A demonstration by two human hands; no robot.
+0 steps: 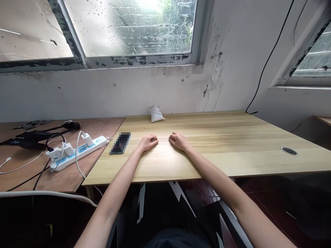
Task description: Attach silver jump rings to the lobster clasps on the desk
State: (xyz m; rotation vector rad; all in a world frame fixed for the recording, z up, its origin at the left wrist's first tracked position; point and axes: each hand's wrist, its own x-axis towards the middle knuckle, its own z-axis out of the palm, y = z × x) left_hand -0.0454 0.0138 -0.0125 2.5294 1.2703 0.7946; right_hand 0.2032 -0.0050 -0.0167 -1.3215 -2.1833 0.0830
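Observation:
My left hand (149,142) rests on the light wooden table, its fingers curled inward. A small brownish patch shows within the curl, too small to name. Facing it across a short gap, my right hand (179,141) lies on the same surface with its fingers bent in the same way. What it holds, if anything, is hidden by the fingers. Beyond both hands, a small white packet (156,114) with printing leans close to the wall. A dark phone-like slab (120,143), blurred by pixelation, lies to the left of my left hand.
On the brown table (103,125) at the left, a white power strip (82,151) carries plugs and cables. Black gear (38,134) lies behind it. A round grommet (289,151) is set in the light tabletop (232,137) at right. A black cable (269,57) hangs down the wall.

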